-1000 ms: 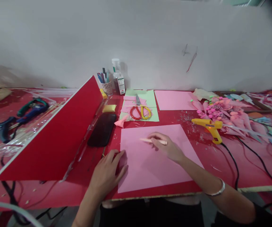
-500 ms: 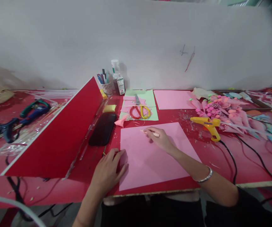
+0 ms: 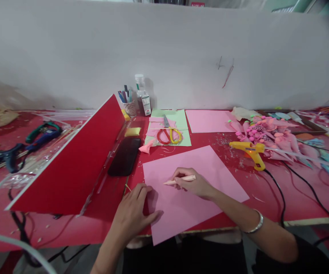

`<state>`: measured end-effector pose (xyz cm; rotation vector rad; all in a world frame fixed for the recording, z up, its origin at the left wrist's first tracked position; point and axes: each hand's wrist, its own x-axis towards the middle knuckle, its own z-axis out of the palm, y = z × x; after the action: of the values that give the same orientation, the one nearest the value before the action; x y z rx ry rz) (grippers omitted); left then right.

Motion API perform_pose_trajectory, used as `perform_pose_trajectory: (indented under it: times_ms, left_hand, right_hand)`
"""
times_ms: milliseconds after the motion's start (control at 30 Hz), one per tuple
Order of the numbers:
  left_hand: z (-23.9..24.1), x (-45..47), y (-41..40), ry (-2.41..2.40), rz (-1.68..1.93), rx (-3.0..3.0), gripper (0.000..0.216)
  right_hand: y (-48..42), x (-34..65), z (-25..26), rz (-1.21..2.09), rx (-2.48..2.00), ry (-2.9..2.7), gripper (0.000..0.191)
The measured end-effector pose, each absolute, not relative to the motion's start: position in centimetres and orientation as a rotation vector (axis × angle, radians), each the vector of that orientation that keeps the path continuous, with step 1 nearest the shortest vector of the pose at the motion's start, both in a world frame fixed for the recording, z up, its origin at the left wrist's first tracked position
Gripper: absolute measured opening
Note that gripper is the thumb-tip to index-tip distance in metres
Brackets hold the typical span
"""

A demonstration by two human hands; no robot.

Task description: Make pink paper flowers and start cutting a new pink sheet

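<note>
A pink sheet of paper (image 3: 201, 213) lies turned at a slant on the red table before me. My right hand (image 3: 191, 184) is over its middle, closed around a pale, pointed pen-like stick (image 3: 187, 178) whose tip points left, close to the paper. At the sheet's left edge rests my left hand (image 3: 134, 207), fingers apart, thumb on the paper. Scissors (image 3: 168, 131) with one red and one yellow handle lie beyond, on a light green sheet (image 3: 184, 118). Between them and my left hand is a small pink folded piece (image 3: 147, 146).
A red board (image 3: 75, 163) leans at the left, beside a black phone (image 3: 124, 156). A yellow glue gun (image 3: 250, 152) with a black cord stands right, near a heap of pink wrapped pieces (image 3: 278, 133). A pen cup (image 3: 129, 107) and a bottle (image 3: 144, 101) stand by the wall.
The pink sheet has turned and its lower left corner has come nearer, past the table edge. My right hand has moved toward me with the stick; my left thumb reaches farther onto the paper.
</note>
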<state>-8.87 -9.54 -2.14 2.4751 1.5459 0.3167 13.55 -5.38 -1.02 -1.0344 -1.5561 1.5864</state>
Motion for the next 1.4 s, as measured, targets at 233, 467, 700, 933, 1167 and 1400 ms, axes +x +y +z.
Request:
perform_pose_trajectory:
  times_ms: [233, 467, 700, 933, 1167, 1400]
  left_hand:
    - [-2.2, -9.0, -9.5, 1.574, 0.239, 2.482, 0.064]
    - [-2.7, -8.8, -10.1, 1.627, 0.279, 2.575, 0.062]
    - [-3.2, -8.2, -10.9, 1.671, 0.338, 2.646, 0.064]
    - [-3.1, -8.1, -10.9, 1.684, 0.341, 2.587, 0.062]
    - [-2.8, -8.1, -10.8, 1.665, 0.389, 2.571, 0.062]
    - [-3.0, -8.1, -11.0, 1.675, 0.369, 2.583, 0.06]
  right_hand:
    - [-4.9, 13.5, -1.1, 1.404, -1.082, -1.709, 0.013]
    - [-3.4, 15.6, -2.0, 0.895, -1.401, -1.599, 0.015]
    - [-5.0, 15.7, -1.0, 1.229, -1.238, -1.602, 0.016]
    - [-5.9, 13.7, -1.1, 1.599, -0.983, -1.706, 0.012]
    - [-3.0, 13.9, -1.4, 1.238, -1.108, -1.755, 0.013]
    - [-2.3, 16.4, -1.6, 0.817, -1.438, -1.581, 0.014]
